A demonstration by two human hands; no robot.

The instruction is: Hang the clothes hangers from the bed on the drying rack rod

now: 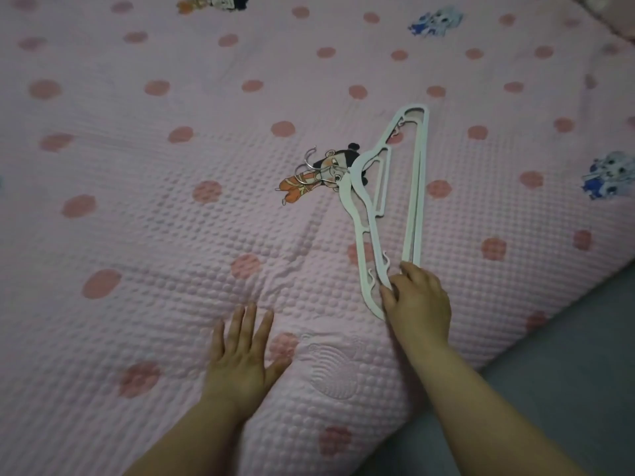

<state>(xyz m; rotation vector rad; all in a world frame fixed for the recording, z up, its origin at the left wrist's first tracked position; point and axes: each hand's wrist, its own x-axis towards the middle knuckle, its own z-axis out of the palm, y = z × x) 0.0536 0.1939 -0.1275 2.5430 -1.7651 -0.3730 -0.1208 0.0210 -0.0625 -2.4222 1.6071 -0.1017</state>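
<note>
Our right hand (pixel 417 300) curls round the near end of the stacked hangers (pixel 417 187) lying right of centre on the bed (pixel 137 235), our left hand (pixel 240 352) rests flat and spread, so we should pinch every layer together before lifting.

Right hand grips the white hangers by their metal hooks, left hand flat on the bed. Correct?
Not quite. The head view shows the right hand gripping the hangers at their near arm end, not by the hooks, which lie free farther up the bed. The left hand does lie flat on the bed.
</note>
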